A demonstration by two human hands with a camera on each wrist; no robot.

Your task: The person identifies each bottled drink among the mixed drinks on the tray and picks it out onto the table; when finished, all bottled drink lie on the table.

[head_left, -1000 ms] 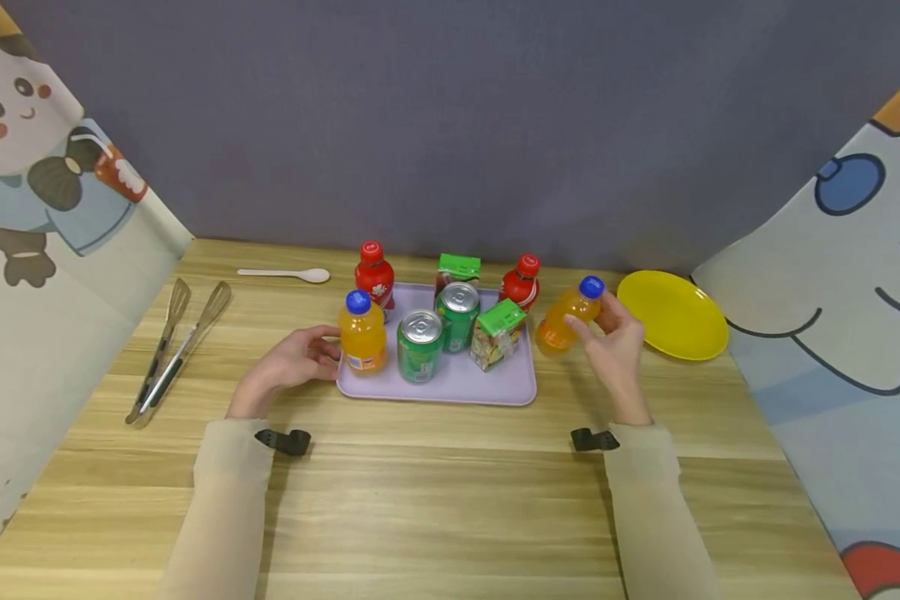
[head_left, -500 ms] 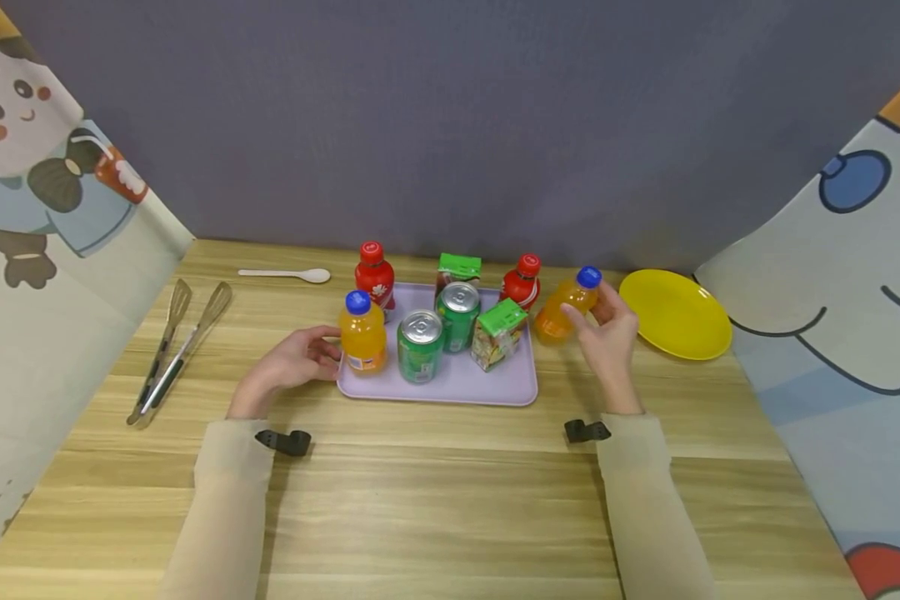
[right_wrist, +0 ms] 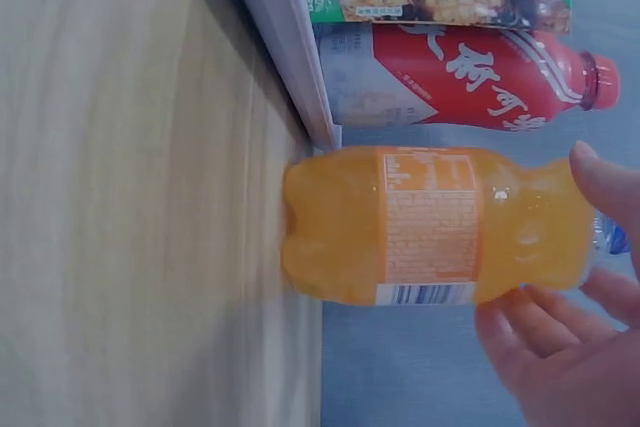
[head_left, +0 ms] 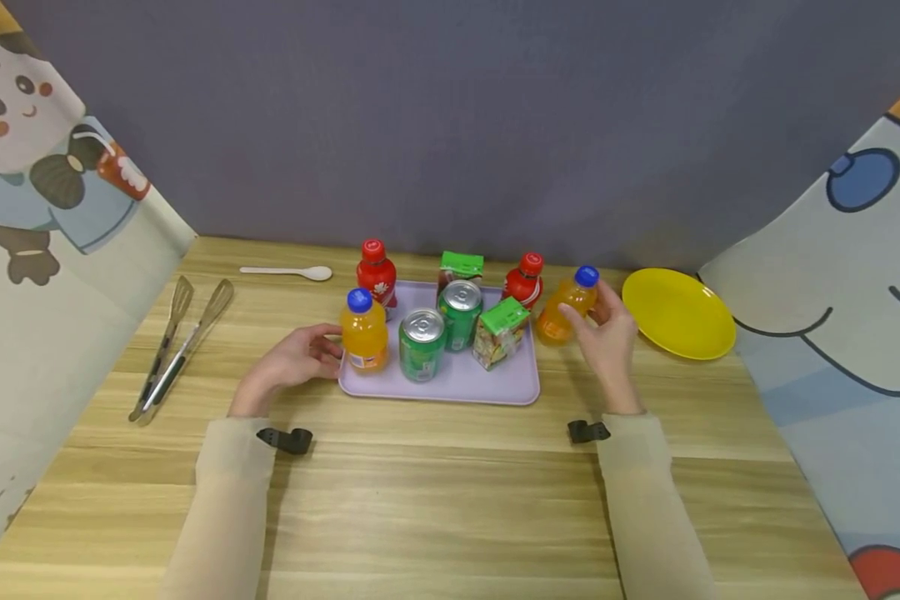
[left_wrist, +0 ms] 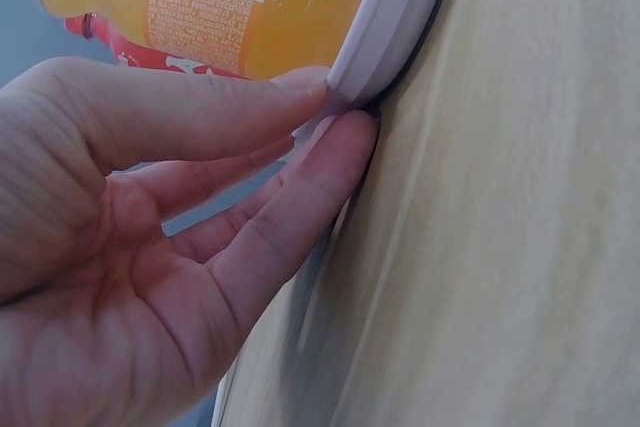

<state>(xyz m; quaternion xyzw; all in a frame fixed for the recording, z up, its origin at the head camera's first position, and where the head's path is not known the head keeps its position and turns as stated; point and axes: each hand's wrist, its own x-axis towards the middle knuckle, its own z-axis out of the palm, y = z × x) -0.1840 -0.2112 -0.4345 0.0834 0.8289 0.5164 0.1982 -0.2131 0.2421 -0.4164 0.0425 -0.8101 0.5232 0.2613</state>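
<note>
My left hand [head_left: 297,363] pinches the left rim of the lilac tray [head_left: 450,389]. In the left wrist view its thumb [left_wrist: 230,112] lies on the rim and a finger is under it. My right hand [head_left: 607,335] holds an orange soda bottle [head_left: 565,314] with a blue cap by its upper part, just right of the tray. In the right wrist view that bottle [right_wrist: 430,227] is upright with its base at the table surface; contact is hard to tell. On the tray stand another orange soda bottle [head_left: 363,337], two green cans [head_left: 422,350], two drink cartons [head_left: 498,335] and two red bottles [head_left: 376,275].
A yellow plate [head_left: 678,314] lies right of the right hand. Metal tongs [head_left: 176,354] are at the left, and a white spoon [head_left: 288,272] lies behind the left hand. A grey wall [head_left: 450,125] closes the back of the table.
My right hand has moved slightly left and away with the orange soda bottle, which now stands more upright. My left hand has stayed at the tray's rim.
</note>
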